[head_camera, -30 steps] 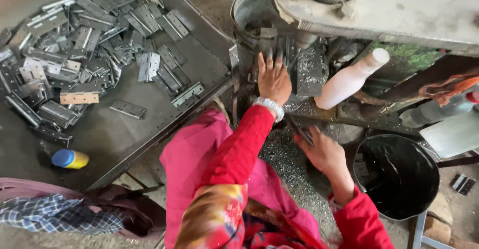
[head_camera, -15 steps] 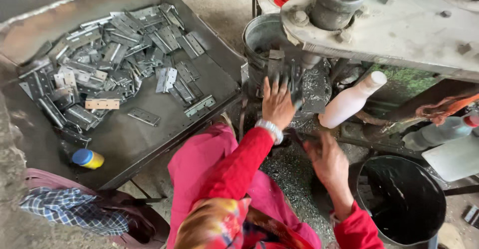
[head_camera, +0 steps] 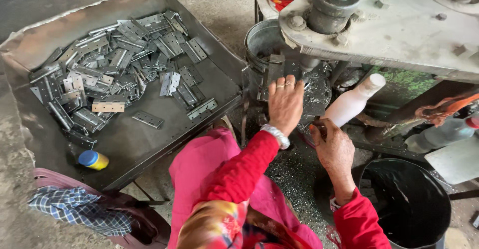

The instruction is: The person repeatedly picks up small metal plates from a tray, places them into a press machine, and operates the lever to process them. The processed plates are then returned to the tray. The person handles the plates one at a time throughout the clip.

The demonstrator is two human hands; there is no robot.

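My left hand (head_camera: pixel 285 104), with rings and a silver bracelet, reaches up under the grey press machine (head_camera: pixel 399 24). Its fingertips hold a grey metal hinge plate (head_camera: pixel 275 69) upright beside the metal bucket (head_camera: pixel 259 42). My right hand (head_camera: pixel 333 146) is curled into a fist just right of the left one, below a white bottle (head_camera: pixel 352 104). It grips a small reddish object (head_camera: pixel 314 127) that the fingers mostly hide. Both arms wear red sleeves over pink clothing. A large metal tray (head_camera: pixel 149 144) at the left holds several loose hinges (head_camera: pixel 115 74).
A yellow container with a blue cap (head_camera: pixel 93 159) lies on the tray's near edge. A black bucket (head_camera: pixel 406 204) stands at the lower right. Metal shavings (head_camera: pixel 294 179) cover the ground by my knees. Checked cloth (head_camera: pixel 80 211) lies at the lower left.
My right hand has risen from near the black bucket to beside the left hand and closed into a fist. The left hand stays at the press, its spread fingers drawn together.
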